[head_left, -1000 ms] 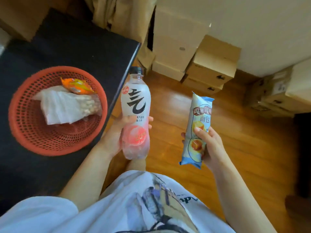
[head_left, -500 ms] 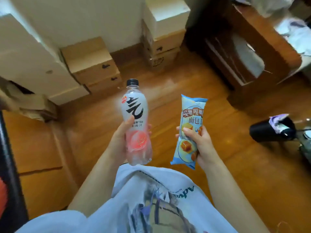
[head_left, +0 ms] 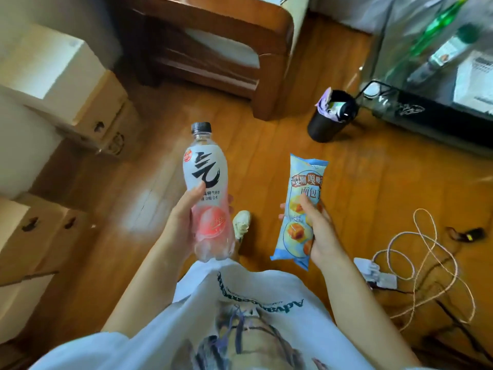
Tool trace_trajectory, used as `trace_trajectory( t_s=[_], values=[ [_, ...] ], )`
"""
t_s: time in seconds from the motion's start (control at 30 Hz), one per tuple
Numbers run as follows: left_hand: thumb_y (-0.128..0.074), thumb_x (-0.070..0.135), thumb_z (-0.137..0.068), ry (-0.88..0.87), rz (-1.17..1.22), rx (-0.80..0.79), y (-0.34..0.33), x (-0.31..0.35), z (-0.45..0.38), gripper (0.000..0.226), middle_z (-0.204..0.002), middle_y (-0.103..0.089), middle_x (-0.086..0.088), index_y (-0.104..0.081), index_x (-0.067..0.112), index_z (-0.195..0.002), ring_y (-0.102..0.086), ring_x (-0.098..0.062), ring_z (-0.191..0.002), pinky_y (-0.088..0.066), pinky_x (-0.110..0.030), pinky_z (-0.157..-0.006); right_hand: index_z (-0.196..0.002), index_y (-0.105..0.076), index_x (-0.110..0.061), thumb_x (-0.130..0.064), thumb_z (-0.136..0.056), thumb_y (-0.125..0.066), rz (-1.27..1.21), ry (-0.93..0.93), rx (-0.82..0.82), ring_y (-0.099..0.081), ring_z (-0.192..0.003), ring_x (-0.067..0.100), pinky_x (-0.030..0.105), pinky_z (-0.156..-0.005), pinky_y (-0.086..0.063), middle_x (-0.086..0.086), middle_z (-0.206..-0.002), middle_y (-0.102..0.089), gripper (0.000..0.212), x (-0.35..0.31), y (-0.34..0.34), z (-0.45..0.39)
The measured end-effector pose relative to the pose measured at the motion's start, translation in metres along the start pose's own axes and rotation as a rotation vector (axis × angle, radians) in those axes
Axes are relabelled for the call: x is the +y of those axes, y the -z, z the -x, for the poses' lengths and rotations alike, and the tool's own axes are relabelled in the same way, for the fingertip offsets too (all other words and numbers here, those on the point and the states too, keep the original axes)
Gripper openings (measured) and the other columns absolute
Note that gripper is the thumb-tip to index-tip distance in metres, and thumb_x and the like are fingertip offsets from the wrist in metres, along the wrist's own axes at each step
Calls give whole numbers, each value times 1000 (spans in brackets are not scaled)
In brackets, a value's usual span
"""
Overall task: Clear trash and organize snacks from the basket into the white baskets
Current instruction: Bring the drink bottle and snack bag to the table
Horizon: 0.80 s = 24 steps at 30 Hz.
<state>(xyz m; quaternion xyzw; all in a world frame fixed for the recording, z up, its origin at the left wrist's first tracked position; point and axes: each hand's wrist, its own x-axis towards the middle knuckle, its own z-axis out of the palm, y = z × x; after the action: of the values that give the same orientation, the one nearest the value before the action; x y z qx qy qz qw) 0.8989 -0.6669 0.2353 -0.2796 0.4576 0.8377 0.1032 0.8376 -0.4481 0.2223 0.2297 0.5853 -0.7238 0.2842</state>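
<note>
Fingers of the left hand (head_left: 184, 225) are wrapped tight round the lower half of a clear soda bottle (head_left: 208, 193), thumb pressed across its label, while the fingers of the right hand (head_left: 318, 233) are clamped on the middle of a pale blue bread-snack packet (head_left: 302, 209). A person in a white printed T-shirt (head_left: 240, 316) stands on a wooden floor (head_left: 280, 145) with both items held out at waist height, side by side but not touching. Each stands nearly upright: the bottle's black cap (head_left: 201, 127) points up and away from the body, and the packet's long axis runs the same way, its sealed top edge farthest from the wrist.

The white baskets named in the task cannot be seen from here, nor can the basket the goods came from. What lies ahead is a small black bin (head_left: 330, 118), already holding rubbish, ahead and to the right and well apart from both hands. The right hand, with the packet, is the nearer to it. Stacked cardboard boxes (head_left: 88, 108) line the left, and loose cables (head_left: 426, 268) trail over the floor on the right, a likely snag for any step that way.
</note>
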Motion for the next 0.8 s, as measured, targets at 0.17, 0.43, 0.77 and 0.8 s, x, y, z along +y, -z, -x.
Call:
trace_trajectory(
  t_s=[0.17, 0.43, 0.77, 0.8],
  values=[
    [-76, 56, -53, 58, -78, -115, -45, 56, -71, 61, -86, -72, -10, -70, 15, -99, -69, -23, -73, -56, -34, -60, -103, -62, -26, -54, -67, -58, -112, 57, 109, -71, -72, 15, 26, -60, -56, 1, -84, -75, 46, -59, 0, -32],
    [-77, 56, -52, 133, -240, -326, -114, 111, -157, 64, -85, -72, -10, -67, 15, -100, -69, -22, -73, -57, -34, -61, -111, -59, -22, -54, -67, -57, -285, 108, 278, -71, -75, 17, 33, -70, -57, 3, -87, -74, 55, -114, 19, -68],
    [-58, 50, -68, 276, -376, -431, -239, 89, -257, 44, -85, -72, -11, -73, 17, -93, -69, -22, -73, -57, -34, -61, -104, -61, -23, -51, -77, -57, -433, 133, 446, -70, -71, 16, 37, -77, -54, 0, -81, -74, 39, -169, 117, -120],
    [-59, 50, -68, 284, -388, -440, -258, 84, -269, 44, -85, -72, -11, -73, 17, -93, -69, -22, -73, -57, -35, -60, -108, -60, -22, -54, -70, -59, -436, 143, 456, -70, -71, 16, 36, -74, -55, 0, -81, -74, 49, -179, 132, -127]
  ],
)
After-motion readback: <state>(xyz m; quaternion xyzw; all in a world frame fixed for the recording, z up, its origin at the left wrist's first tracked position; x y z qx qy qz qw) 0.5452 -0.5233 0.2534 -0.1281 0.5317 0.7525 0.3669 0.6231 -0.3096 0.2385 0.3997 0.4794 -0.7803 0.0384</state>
